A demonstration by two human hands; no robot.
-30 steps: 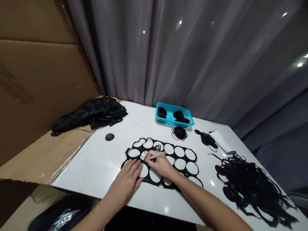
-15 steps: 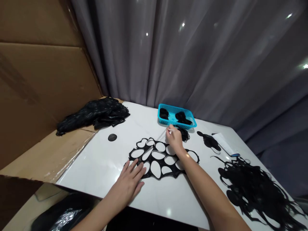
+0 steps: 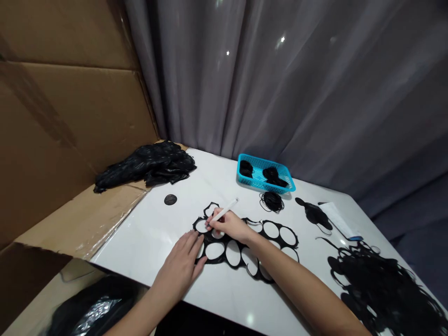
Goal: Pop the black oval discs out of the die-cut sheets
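A black sheet with rows of round cut-out holes [image 3: 229, 253] lies flat on the white table [image 3: 213, 184]. My left hand [image 3: 182, 255] rests on its left edge, fingers stretched out and holding nothing. Over the sheet's upper left part, my right hand [image 3: 231, 225] is closed around a slim white pen-shaped tool [image 3: 226, 210]. The tool's lower end points down at the sheet beside a hole; its tip is too small to make out. My right hand and forearm hide part of the sheet. A loose black disc [image 3: 170, 199] lies further left.
Black pieces lie in a blue basket [image 3: 266, 184] at the back. In front of it sits a round black bundle [image 3: 272, 201]. To the right are black scraps [image 3: 388, 284], black discs [image 3: 317, 216] and a white strip [image 3: 339, 221]. Black sheets [image 3: 150, 163] lie beside a cardboard box [image 3: 70, 116].
My right hand has moved left and down across the sheet with the white tool, now held more upright. My left hand stays on the sheet's left edge. The view has shifted slightly.
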